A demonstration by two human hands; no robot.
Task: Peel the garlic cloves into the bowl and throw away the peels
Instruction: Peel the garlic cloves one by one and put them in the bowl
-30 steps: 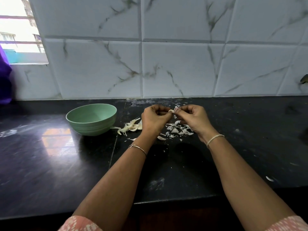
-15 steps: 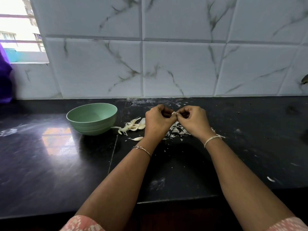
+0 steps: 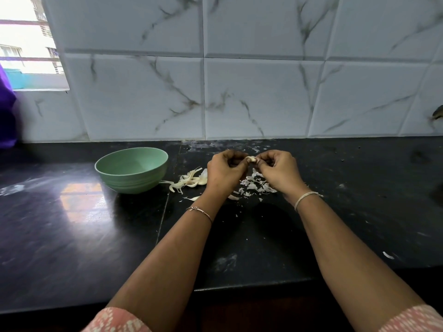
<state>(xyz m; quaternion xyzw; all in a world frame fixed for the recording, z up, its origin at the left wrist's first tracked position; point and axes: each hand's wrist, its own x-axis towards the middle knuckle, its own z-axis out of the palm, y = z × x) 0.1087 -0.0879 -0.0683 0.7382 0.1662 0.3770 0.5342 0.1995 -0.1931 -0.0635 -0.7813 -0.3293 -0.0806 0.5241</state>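
Since half a second ago, the two hands are standing a little more apart, and more of the garlic clove [image 3: 251,159] is showing between them; the bowl is staying in its place.

Head view: the green bowl [image 3: 134,183] is standing on the back left part of the countertop [image 3: 72,236], its inside showing as smooth green. Just beside it, toward the middle, a small heap of pale garlic pieces [image 3: 189,180] is lying. The left hand [image 3: 224,174] and the right hand [image 3: 280,173] are hovering near the back edge, their fingers curled and pinching the clove from both sides. Under the right hand, white peels [image 3: 254,185] are lying scattered on the black stone. One flake [image 3: 387,255] is lying alone near the front right edge.

A thin bracelet [image 3: 200,212] is sitting on the left wrist and a pale thread band [image 3: 306,196] on the right. Behind the countertop a marbled tiled wall [image 3: 251,99] is rising, with a window [image 3: 26,44] at the back left corner and something purple [image 3: 6,116] below it. The wide left part and the right part of the countertop are lying dark and glossy.
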